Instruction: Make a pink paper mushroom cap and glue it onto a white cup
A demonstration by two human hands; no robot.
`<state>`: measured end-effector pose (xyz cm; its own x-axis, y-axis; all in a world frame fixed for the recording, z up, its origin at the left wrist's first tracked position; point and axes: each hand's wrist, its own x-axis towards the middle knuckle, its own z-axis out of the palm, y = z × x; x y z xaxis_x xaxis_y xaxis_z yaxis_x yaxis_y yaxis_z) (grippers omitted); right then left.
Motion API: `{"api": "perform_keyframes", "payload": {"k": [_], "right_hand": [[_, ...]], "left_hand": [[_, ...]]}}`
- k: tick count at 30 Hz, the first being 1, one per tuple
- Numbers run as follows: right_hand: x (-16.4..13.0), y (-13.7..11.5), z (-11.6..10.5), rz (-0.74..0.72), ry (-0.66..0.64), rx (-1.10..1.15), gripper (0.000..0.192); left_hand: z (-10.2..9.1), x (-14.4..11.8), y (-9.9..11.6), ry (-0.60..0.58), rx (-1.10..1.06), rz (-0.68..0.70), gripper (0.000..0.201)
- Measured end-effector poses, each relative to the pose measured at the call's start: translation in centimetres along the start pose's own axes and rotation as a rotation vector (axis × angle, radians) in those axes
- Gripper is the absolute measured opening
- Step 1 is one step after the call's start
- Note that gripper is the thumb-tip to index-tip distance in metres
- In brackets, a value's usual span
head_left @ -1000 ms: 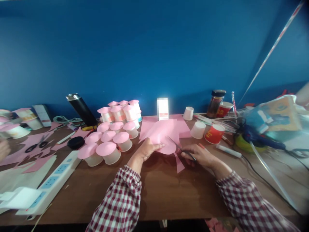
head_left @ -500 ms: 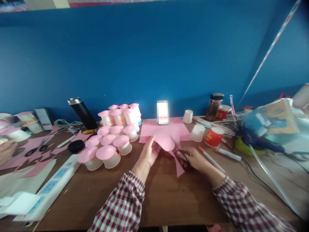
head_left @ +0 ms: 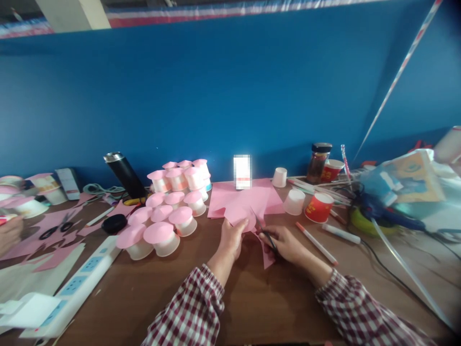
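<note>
My left hand (head_left: 233,239) is closed on a sheet of pink paper (head_left: 238,216), thumb on top and fingers underneath. In my right hand (head_left: 283,242) is a pair of dark scissors (head_left: 268,239), its blades at the right edge of the paper's rounded part. A narrow pink strip hangs below the cut, beside the scissors. Behind my hands, more pink paper (head_left: 219,194) lies flat on the table. To the left stand several white paper cups with pink paper discs on top, one disc (head_left: 158,232) being nearest to me.
A white power strip (head_left: 81,283) and a black lid (head_left: 114,223) lie left. A black flask (head_left: 126,178) leans by the blue partition. On the right are a red cup (head_left: 319,207), white cups (head_left: 294,202), markers (head_left: 317,243) and a cable. Another person's hand (head_left: 10,234) shows far left.
My left hand has gone from open fingers under the paper to gripping it with the thumb on top. The scissors stay at the paper's right edge. The view has tilted up slightly.
</note>
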<state>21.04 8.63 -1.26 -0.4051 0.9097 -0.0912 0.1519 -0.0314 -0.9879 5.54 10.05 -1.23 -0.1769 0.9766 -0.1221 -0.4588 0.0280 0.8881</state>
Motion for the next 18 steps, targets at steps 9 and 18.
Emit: {"api": "perform_keyframes", "payload": {"k": [9, 18], "right_hand": [[-0.28, -0.54, -0.22, -0.074, -0.015, -0.002, 0.037], [-0.31, -0.8, -0.48, -0.064, -0.03, -0.003, 0.039]], "left_hand": [[-0.22, -0.19, -0.65, -0.029, 0.05, 0.043, 0.05], [-0.27, -0.43, -0.32, -0.055, 0.046, 0.035, 0.06]]}}
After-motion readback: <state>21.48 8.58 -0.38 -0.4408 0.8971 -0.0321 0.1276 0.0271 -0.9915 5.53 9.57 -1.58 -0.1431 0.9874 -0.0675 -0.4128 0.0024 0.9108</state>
